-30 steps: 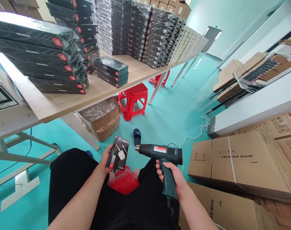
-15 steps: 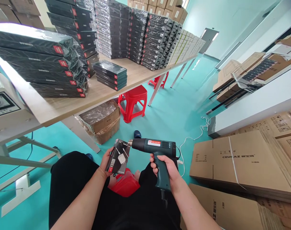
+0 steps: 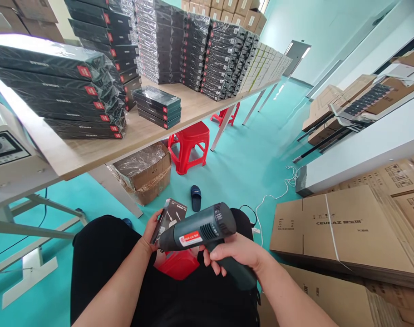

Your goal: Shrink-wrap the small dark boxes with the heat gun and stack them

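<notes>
My left hand (image 3: 151, 230) grips a small black product box (image 3: 175, 210) by its left edge, above my lap. White cable and plug pictures show on its front. My right hand (image 3: 224, 255) is wrapped round the handle of a dark green heat gun (image 3: 210, 222) with a red and white label. The gun's barrel crosses in front of the box and covers its lower part. Its nozzle end points left, close to my left fingers; whether it touches the box I cannot tell.
Film-wrapped black boxes (image 3: 67, 91) and a short stack (image 3: 158, 106) stand on the wooden table (image 3: 91, 152). Beneath are a red stool (image 3: 189, 141) and an open carton (image 3: 152, 175). Flattened cartons (image 3: 329, 227) lie at right. A slipper (image 3: 195, 198) and white cable (image 3: 266, 197) are on the floor.
The heat gun has swung lower and nearer to me, its barrel now tilted down-left across the box's lower part instead of level at its upper right. My left hand has hardly moved.
</notes>
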